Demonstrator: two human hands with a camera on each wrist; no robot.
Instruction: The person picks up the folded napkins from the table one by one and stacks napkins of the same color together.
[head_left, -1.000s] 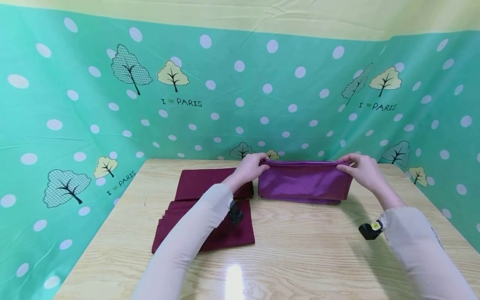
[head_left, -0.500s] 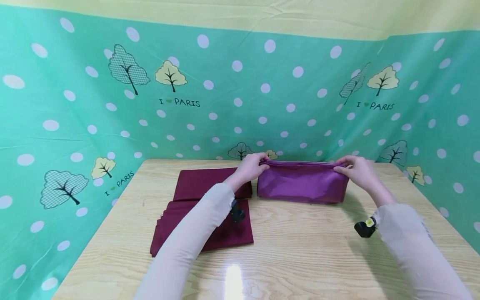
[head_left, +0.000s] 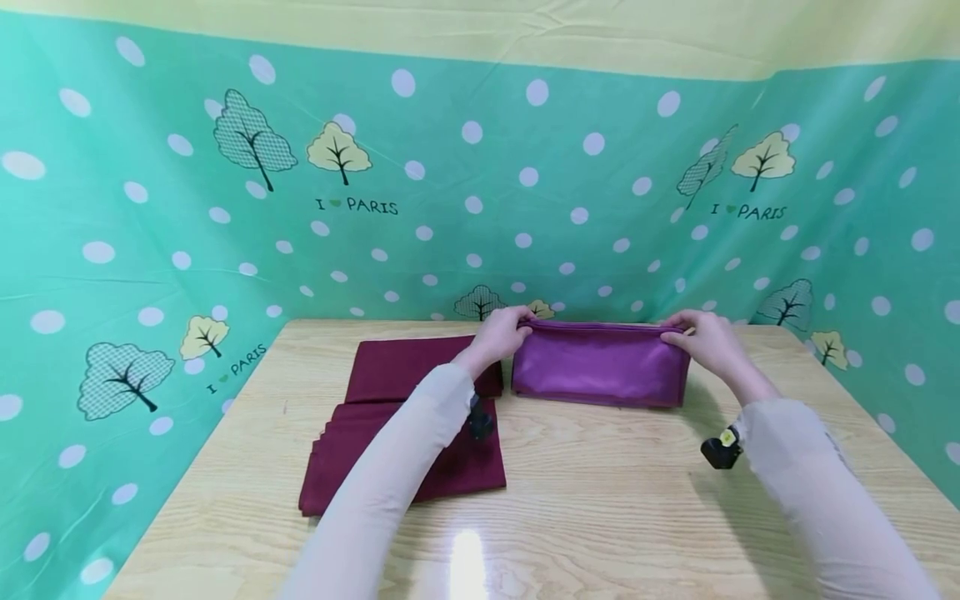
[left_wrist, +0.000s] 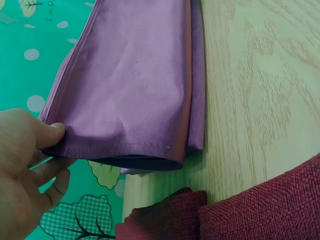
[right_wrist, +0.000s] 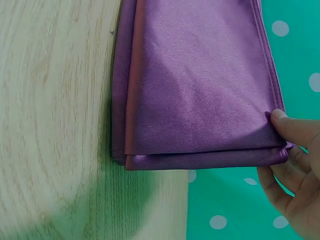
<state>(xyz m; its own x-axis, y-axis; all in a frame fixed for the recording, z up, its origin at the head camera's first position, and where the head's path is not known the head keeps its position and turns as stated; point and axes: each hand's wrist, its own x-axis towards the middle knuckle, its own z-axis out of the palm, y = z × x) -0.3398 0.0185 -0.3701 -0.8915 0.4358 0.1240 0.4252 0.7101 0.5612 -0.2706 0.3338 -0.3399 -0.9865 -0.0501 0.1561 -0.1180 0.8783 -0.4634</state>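
A folded purple cloth hangs upright at the back of the table, its lower edge at or near the wood. My left hand pinches its top left corner between thumb and fingers. At the top right corner my right hand pinches it the same way. In the left wrist view the purple cloth shows a looped fold at its end, with the left thumb on the hem. Stacked folded layers of the purple cloth appear in the right wrist view, near the right fingers.
Left of the purple cloth lie two folded maroon cloths, one behind and one in front, partly covered by the left arm. They rest on a light wood table. A green dotted curtain hangs behind the table.
The right hand has shifted slightly left with its corner of the purple cloth. The lower layer that stuck out beneath the front panel is now mostly hidden. The left hand keeps its grip.
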